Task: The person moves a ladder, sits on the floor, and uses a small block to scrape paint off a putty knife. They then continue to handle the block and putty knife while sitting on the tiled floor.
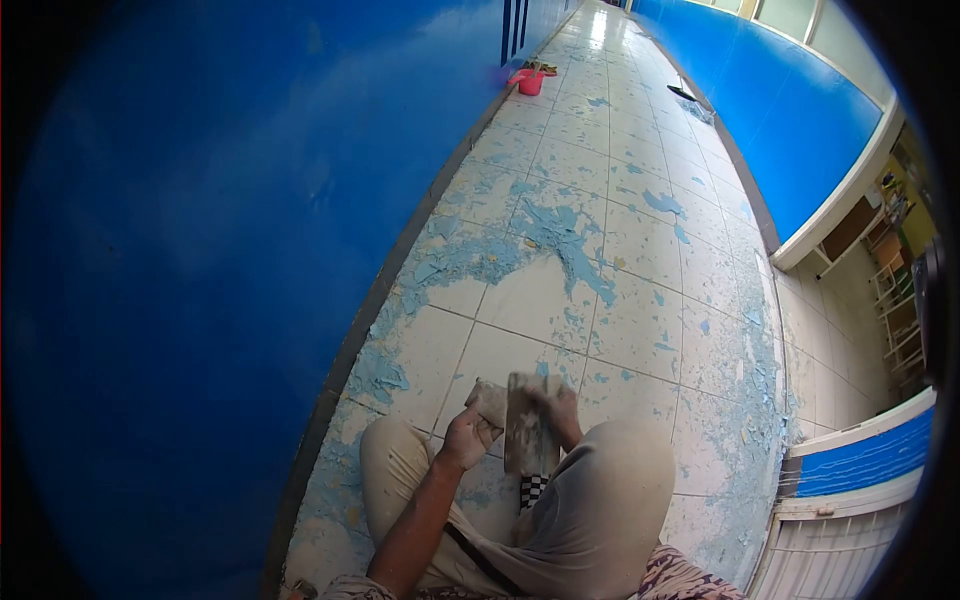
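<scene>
Over my bent legs, my left hand (468, 440) is closed round a small grey-white flat piece (489, 401), whose exact kind I cannot tell. Just to its right, my right hand (562, 408) grips a rectangular plastering trowel (526, 440), its flat face smeared pale grey and held nearly upright. Part of the right hand is blurred beside the trowel's upper edge. The small piece and the trowel are close together, side by side.
Blue paint flakes (565, 245) litter the white tiled floor (530, 305). A blue wall (220, 250) runs along the left. Further ahead stand a pink dipper (530, 85) by the wall and a dark object (682, 93) on the right. A doorway (850, 300) opens at right.
</scene>
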`<state>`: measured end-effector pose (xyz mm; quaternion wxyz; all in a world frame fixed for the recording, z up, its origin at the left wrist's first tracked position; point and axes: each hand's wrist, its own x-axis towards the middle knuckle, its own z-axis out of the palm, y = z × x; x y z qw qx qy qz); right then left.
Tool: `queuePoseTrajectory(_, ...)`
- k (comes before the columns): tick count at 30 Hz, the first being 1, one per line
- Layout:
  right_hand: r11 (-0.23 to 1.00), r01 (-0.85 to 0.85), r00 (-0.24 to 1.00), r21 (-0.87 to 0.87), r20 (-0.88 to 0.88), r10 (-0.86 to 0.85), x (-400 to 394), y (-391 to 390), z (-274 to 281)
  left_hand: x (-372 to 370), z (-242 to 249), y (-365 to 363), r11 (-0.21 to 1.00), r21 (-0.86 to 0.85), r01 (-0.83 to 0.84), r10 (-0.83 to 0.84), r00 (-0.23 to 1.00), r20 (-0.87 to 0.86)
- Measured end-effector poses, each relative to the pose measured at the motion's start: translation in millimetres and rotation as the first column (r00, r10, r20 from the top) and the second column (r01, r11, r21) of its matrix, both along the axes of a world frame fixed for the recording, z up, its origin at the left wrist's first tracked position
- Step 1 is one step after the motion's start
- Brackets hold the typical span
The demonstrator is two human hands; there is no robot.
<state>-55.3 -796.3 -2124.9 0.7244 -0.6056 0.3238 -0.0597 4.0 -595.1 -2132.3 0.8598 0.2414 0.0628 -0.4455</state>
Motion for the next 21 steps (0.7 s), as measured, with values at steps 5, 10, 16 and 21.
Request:
queuePoseTrajectory(5,0.999,-0.042,0.997,-0.02,0.068,0.043,6.1,9.7,5.7,2.2,5.1,-3.5,0.997,-0.077,-0.03,0.031,0.999,0.015)
queuePoseTrajectory(10,0.998,-0.036,0.996,0.044,0.081,0.032,-0.6,13.1,29.5,0.6,-2.6,-1.9,0.998,-0.045,0.034,-0.032,0.999,0.028)
queuePoseTrajectory(16,0.988,0.128,0.992,0.091,-0.031,-0.125,11.9,-2.2,15.9,-4.0,-4.3,-6.2,0.999,0.0,0.052,-0.052,0.997,0.051)
queuePoseTrajectory(21,0.995,-0.095,0.995,-0.022,-0.038,0.094,1.2,10.8,10.8,0.1,7.4,-3.6,0.998,-0.039,0.042,-0.041,0.999,0.036)
